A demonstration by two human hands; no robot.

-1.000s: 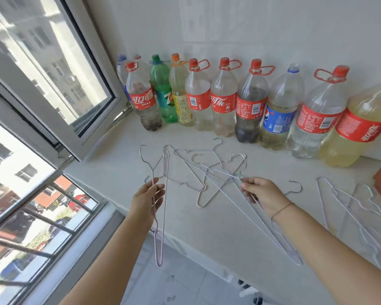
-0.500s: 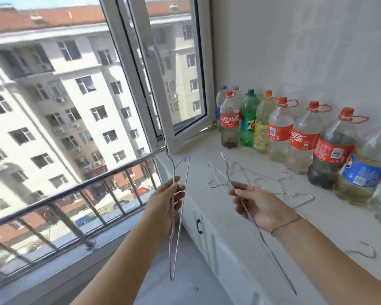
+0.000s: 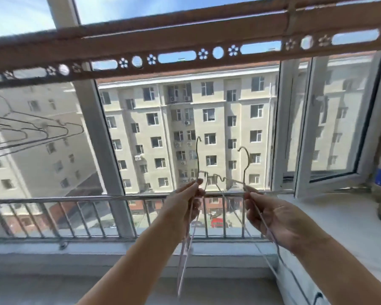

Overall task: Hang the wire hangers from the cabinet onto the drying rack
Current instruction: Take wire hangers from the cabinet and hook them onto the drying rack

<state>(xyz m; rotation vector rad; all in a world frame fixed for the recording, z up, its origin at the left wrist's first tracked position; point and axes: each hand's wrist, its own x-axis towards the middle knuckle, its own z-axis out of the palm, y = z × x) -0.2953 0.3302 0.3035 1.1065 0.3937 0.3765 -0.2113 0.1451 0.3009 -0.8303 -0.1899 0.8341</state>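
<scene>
Left hand (image 3: 186, 203) grip pinches left hanger (image 3: 197, 159); right hand (image 3: 275, 219) grip pinches right hanger (image 3: 246, 170); hooks upright; drying rack (image 3: 185, 36) at twelve o'clock.

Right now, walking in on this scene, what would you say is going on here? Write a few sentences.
A person at the window grips a left hanger in the left hand and a right hanger in the right hand, hooks up. Both sit below the drying rack overhead, neither hooked on yet. Other hangers already hang at far left.
</scene>
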